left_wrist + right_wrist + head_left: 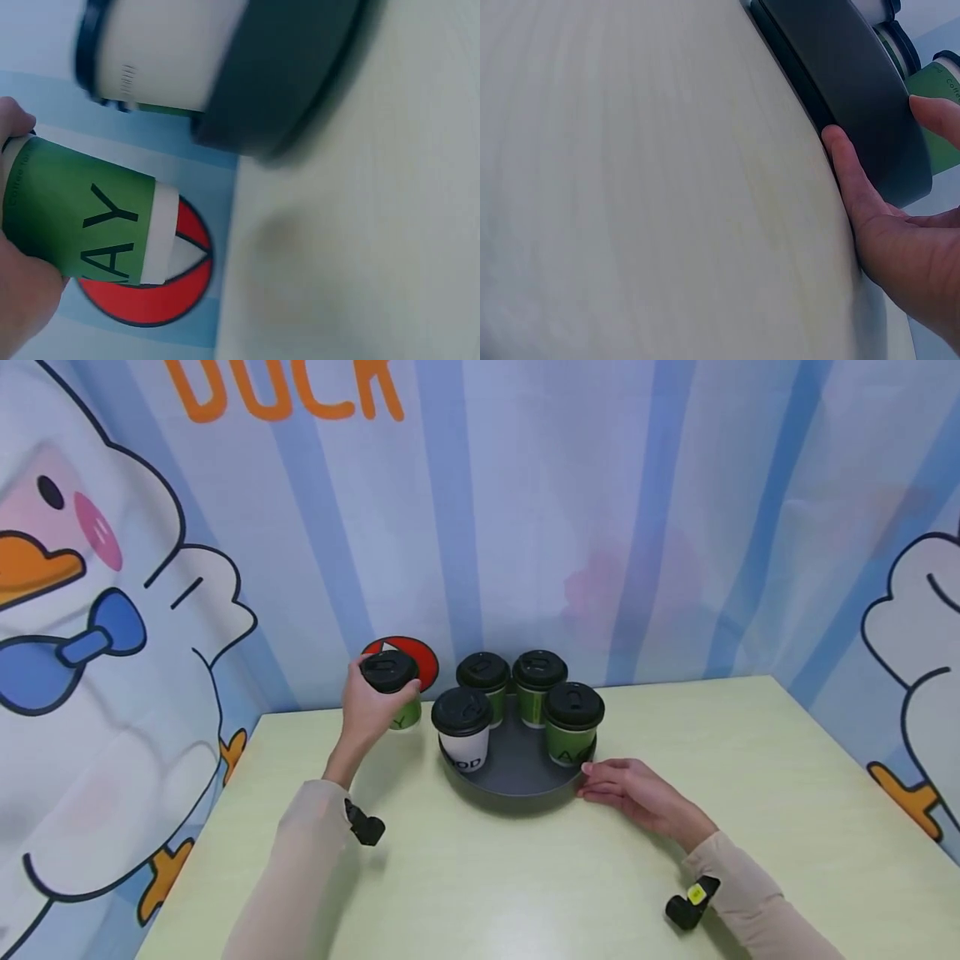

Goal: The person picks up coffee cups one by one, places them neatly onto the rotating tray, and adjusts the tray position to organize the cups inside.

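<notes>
My left hand (365,714) grips a green paper coffee cup (97,214) with a black lid (388,670), held upright left of a round dark grey tray (517,764). In the left wrist view the cup's base is in the air, apart from the tray. On the tray stand a white lidded cup (465,750) at front left, a green one (570,739) at front right, and two green lidded cups (491,693) (534,706) behind. My right hand (637,793) pinches the tray's near right side, thumb at the rim and a finger low on the wall.
The pale table (510,877) ends at a blue striped backdrop (525,527) just behind the tray. A red printed oval (423,660) on that backdrop lies behind the held cup. Each wrist wears a small black camera (365,822).
</notes>
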Tool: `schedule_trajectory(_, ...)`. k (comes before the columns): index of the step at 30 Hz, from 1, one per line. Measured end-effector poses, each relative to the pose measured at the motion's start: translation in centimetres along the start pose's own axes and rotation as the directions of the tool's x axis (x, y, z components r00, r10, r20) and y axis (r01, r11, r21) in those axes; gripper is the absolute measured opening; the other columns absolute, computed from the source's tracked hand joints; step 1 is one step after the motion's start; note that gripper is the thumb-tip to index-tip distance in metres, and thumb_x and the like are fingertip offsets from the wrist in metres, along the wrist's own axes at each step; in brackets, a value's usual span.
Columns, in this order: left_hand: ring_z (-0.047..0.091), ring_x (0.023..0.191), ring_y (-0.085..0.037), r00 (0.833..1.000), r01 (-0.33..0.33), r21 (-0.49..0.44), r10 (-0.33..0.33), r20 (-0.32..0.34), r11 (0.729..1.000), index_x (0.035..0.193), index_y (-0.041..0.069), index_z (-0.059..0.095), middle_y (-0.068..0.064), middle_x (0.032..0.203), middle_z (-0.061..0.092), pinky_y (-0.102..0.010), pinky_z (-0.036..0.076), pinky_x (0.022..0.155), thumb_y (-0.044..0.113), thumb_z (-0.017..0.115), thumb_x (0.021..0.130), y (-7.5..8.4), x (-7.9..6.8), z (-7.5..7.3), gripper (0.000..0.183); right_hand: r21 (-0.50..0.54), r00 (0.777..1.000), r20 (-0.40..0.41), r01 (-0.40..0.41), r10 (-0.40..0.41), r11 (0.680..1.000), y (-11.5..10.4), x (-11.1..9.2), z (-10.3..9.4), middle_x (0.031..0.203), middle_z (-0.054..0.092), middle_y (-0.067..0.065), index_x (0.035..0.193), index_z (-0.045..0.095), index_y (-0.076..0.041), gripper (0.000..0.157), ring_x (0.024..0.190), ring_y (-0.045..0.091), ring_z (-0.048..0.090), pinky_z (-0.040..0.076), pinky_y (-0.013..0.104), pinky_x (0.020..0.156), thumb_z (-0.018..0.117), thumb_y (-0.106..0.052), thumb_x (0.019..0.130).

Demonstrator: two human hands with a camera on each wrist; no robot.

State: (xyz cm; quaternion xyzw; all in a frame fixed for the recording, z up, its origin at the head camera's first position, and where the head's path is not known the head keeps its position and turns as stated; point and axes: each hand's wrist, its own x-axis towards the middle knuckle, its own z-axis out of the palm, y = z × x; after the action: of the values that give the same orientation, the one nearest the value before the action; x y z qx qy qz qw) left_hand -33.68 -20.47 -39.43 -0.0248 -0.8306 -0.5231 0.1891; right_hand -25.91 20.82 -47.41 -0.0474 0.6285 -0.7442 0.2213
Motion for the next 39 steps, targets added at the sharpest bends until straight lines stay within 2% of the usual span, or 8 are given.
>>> schedule_trajectory(4, 0.052, 0.128, -0.036, 1.0, -0.007, -0.025, 0.007, 0.012, 1.0, 0.154, 0.002, 0.032, -0.022, 0.144, 0.05, -0.053, 0.049, 0.106, 0.04, 0.084, 0.083, 1.6, -0.8, -1.5, 0.095, -0.001, 1.0, -0.008, -0.01, 0.01, 1.0, 0.0, 0.1, -0.1, 0.114, 0.064, 0.018, 0.143, 0.031, 0.021, 0.064, 0.109, 0.025, 0.07, 0.055, 0.036, 0.102, 0.064, -0.017, 0.104)
schedule_trajectory(10, 0.054, 0.127, -0.034, 0.999, -0.01, -0.056, 0.013, 0.05, 0.998, 0.154, 0.004, 0.034, -0.02, 0.143, 0.052, -0.052, 0.05, 0.105, 0.039, 0.085, 0.083, 4.2, -2.4, -3.0, 0.094, -0.004, 1.0, -0.006, -0.013, 0.013, 1.0, 0.0, 0.0, -0.1, 0.114, 0.065, 0.017, 0.143, 0.032, 0.021, 0.063, 0.109, 0.024, 0.071, 0.055, 0.035, 0.102, 0.064, -0.018, 0.105)
schedule_trajectory(14, 0.052, 0.13, -0.034, 0.998, 0.003, -0.07, 0.002, 0.066, 0.998, 0.155, 0.004, 0.032, -0.019, 0.145, 0.051, -0.052, 0.049, 0.106, 0.039, 0.085, 0.084, 6.1, -3.6, -3.1, 0.095, -0.002, 1.0, -0.003, -0.011, 0.011, 1.0, 0.1, 0.0, -0.1, 0.113, 0.066, 0.017, 0.143, 0.032, 0.021, 0.063, 0.108, 0.023, 0.071, 0.055, 0.035, 0.101, 0.064, -0.018, 0.105)
schedule_trajectory(17, 0.052, 0.132, -0.033, 0.998, -0.013, -0.094, 0.019, 0.063, 0.995, 0.154, 0.004, 0.034, -0.019, 0.145, 0.051, -0.051, 0.049, 0.107, 0.036, 0.086, 0.084, 7.5, -4.6, -2.7, 0.094, 0.005, 1.0, -0.004, -0.014, 0.014, 1.0, 0.1, 0.0, -0.1, 0.112, 0.066, 0.016, 0.143, 0.032, 0.02, 0.062, 0.107, 0.023, 0.071, 0.055, 0.035, 0.101, 0.064, -0.017, 0.105)
schedule_trajectory(23, 0.056, 0.126, -0.029, 0.989, -0.103, -0.172, 0.12, 0.089, 0.98, 0.15, 0.007, 0.038, -0.015, 0.14, 0.055, -0.049, 0.053, 0.101, 0.031, 0.088, 0.082, 10.0, -6.7, -0.3, 0.088, 0.01, 1.0, 0.001, -0.013, 0.013, 1.0, 0.0, 0.0, -0.1, 0.112, 0.066, 0.017, 0.141, 0.034, 0.02, 0.061, 0.108, 0.024, 0.071, 0.055, 0.035, 0.102, 0.064, -0.017, 0.105)
schedule_trajectory(27, 0.058, 0.121, -0.025, 0.972, -0.16, -0.252, 0.197, 0.129, 0.954, 0.148, 0.008, 0.039, -0.01, 0.137, 0.057, -0.046, 0.057, 0.096, 0.028, 0.087, 0.082, 10.9, -8.0, 2.4, 0.083, 0.004, 1.0, 0.002, -0.008, 0.008, 1.0, -0.1, 0.0, -0.2, 0.112, 0.067, 0.017, 0.141, 0.035, 0.02, 0.06, 0.108, 0.024, 0.071, 0.055, 0.035, 0.102, 0.064, -0.017, 0.105)
schedule_trajectory(30, 0.059, 0.12, -0.025, 0.958, -0.188, -0.279, 0.238, 0.159, 0.942, 0.149, 0.007, 0.038, -0.011, 0.136, 0.057, -0.045, 0.057, 0.096, 0.029, 0.086, 0.082, 11.2, -8.8, 4.6, 0.085, 0.002, 1.0, 0.0, -0.003, 0.003, 1.0, -0.1, 0.0, -0.2, 0.112, 0.067, 0.017, 0.139, 0.037, 0.02, 0.057, 0.108, 0.024, 0.071, 0.055, 0.035, 0.101, 0.064, -0.017, 0.105)
schedule_trajectory(39, 0.055, 0.126, -0.028, 0.943, -0.203, -0.216, 0.25, 0.221, 0.955, 0.152, 0.008, 0.037, -0.014, 0.142, 0.051, -0.049, 0.053, 0.102, 0.031, 0.086, 0.08, 10.9, -10.7, 9.1, 0.09, 0.01, 1.0, -0.002, 0.006, -0.006, 1.0, 0.1, 0.1, 0.0, 0.109, 0.068, 0.016, 0.13, 0.044, 0.017, 0.047, 0.105, 0.024, 0.072, 0.056, 0.035, 0.1, 0.065, -0.017, 0.104)
